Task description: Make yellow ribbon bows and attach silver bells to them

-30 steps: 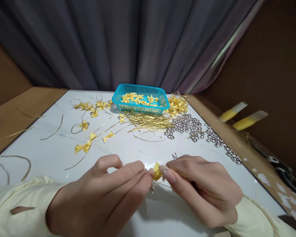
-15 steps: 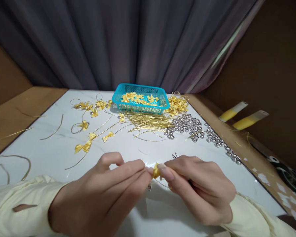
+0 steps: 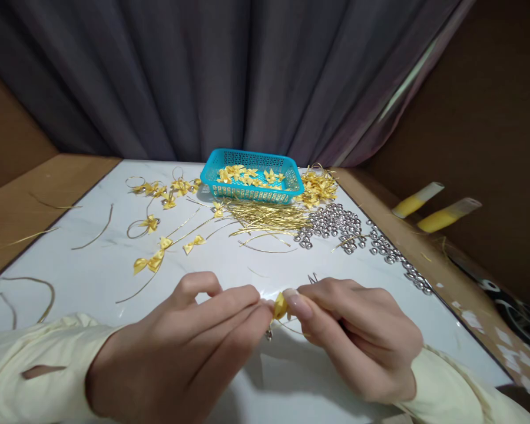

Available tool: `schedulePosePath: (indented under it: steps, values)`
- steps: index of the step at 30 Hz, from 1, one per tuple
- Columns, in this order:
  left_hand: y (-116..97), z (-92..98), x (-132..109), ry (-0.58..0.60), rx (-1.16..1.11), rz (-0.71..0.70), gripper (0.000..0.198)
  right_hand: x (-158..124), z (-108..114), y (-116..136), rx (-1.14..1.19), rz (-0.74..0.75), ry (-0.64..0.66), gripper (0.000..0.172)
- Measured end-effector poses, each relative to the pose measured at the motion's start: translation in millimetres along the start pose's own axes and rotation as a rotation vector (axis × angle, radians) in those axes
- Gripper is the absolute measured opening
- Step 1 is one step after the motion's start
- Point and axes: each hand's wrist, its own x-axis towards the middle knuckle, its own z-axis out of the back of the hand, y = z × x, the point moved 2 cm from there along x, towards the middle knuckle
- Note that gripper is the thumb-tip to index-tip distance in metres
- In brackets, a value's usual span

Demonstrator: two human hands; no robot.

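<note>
Between my two hands is a small yellow ribbon bow (image 3: pixel 280 305), close above the front of the white table. My left hand (image 3: pixel 189 341) pinches its left side, with most of the bow's left part hidden behind the fingertips. On the right side, my right hand (image 3: pixel 353 335) grips the bow between thumb and index finger. A thin gold cord (image 3: pixel 291 328) curves out below the bow, and a small silver bell-like piece (image 3: pixel 269 334) dangles under my left fingertips. The tips of a thin metal tool (image 3: pixel 312 278) stick up behind my right hand; its kind is hidden.
A blue basket (image 3: pixel 252 191) of yellow bows stands at the back. Before it lie gold cords (image 3: pixel 269 217) and silver pieces (image 3: pixel 335 224). Bows with cord loops (image 3: pixel 149 224) are at left, a bow pile (image 3: pixel 318 187) at right. Two yellow-filled tubes (image 3: pixel 448 215) and black scissors-like handles (image 3: pixel 510 306) lie farther right.
My right thumb has shifted slightly on the bow, and a little more of the yellow ribbon shows. Both hands otherwise keep their places, and the things on the table have not moved.
</note>
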Motion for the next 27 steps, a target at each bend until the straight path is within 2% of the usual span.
schedulePosePath:
  steps: [7,16,21,27]
  values:
    - [-0.9,-1.0,0.2,-0.007,-0.043,0.016,0.033,0.2,-2.7,-0.7,0.034,-0.019,-0.016,0.019]
    - [-1.3,-1.6,-1.1,0.012,-0.010,-0.017,0.035,-3.8,-9.2,-6.0,0.111,0.036,-0.097,0.016]
    - [-0.6,-1.1,0.2,-0.002,-0.053,0.026,0.035,-4.1,-9.4,-6.7,0.116,0.014,-0.142,0.015]
    - [-4.2,-2.5,-3.2,0.045,-0.070,0.121,0.038,-1.5,-9.2,-4.5,0.098,0.033,-0.167,0.015]
